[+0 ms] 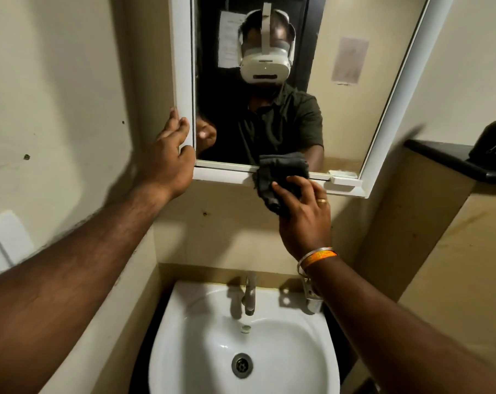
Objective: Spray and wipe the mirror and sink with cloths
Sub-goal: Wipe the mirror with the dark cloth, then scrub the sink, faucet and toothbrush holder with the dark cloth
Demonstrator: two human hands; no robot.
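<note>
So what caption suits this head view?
Right hand wipes mirror frame with dark cloth; left hand steadies it.

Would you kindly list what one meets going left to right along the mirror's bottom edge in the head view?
Left hand gripping the mirror frame → dark cloth → right hand pressing it → black ledge.

R hand point(305, 214) pressing dark cloth point(281, 180) on mirror frame point(221, 173), L hand point(170, 155) gripping corner
</note>
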